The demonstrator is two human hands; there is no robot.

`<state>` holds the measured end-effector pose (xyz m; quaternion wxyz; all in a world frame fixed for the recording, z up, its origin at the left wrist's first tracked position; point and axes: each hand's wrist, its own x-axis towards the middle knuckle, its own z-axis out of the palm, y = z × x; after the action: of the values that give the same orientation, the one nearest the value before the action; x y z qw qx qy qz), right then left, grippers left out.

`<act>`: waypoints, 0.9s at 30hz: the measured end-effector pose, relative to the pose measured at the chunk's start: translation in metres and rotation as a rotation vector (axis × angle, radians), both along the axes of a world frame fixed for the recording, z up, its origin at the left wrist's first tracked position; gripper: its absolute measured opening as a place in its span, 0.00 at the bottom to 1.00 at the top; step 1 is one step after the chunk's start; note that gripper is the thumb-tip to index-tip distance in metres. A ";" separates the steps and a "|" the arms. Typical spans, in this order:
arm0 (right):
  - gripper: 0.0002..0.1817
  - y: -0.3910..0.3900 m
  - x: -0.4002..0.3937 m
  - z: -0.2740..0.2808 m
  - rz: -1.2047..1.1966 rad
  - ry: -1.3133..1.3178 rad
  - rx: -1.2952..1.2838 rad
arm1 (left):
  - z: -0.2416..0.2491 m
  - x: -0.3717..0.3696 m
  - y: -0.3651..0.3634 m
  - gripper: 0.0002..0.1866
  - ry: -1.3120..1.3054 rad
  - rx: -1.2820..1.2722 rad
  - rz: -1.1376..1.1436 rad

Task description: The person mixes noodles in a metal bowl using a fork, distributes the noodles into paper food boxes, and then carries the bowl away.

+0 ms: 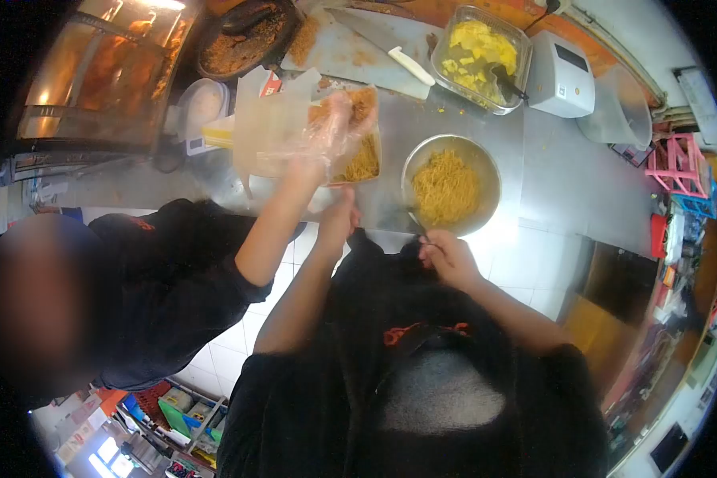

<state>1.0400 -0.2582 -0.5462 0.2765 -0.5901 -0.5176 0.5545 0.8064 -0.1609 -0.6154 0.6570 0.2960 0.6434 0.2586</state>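
My right hand (448,258) is closed around the thin handle of a utensil that reaches over the near-left rim of a steel bowl (494,174); its working end is hard to make out. Yellow noodles (448,190) fill the middle of the bowl. At the near edge of a takeaway box (374,103), my left hand (340,217) is slightly blurred, fingers pointing up; whether it grips the rim cannot be seen. Inside the box lie noodles (363,162) and a brown topping. A co-worker's plastic-gloved hand (338,135) is over the box, touching its contents.
A co-worker in black stands close on my left. Behind the bowl are a white-handled knife (410,65) on a cutting board (327,49), a glass container (526,56) of yellow pieces and a white device (562,76). A dark pan (243,40) and a lit display case (107,72) stand far left.
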 end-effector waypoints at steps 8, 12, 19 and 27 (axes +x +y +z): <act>0.08 -0.006 0.087 0.045 -0.285 -0.744 0.295 | 0.007 0.014 -0.035 0.15 0.013 0.320 -0.509; 0.07 0.026 0.104 0.075 -0.039 -1.274 0.346 | 0.012 0.056 -0.019 0.13 -0.116 0.380 -0.414; 0.06 0.051 0.094 0.050 0.229 -1.328 0.351 | 0.006 0.088 -0.011 0.08 -0.185 0.195 -0.268; 0.09 0.040 0.126 0.056 0.099 -1.036 0.282 | 0.003 0.104 -0.021 0.07 -0.206 0.179 -0.241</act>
<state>1.1657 -0.2180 -0.4907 0.0349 -0.7182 -0.6830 0.1281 0.9108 -0.1817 -0.6123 0.7168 0.3999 0.5069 0.2633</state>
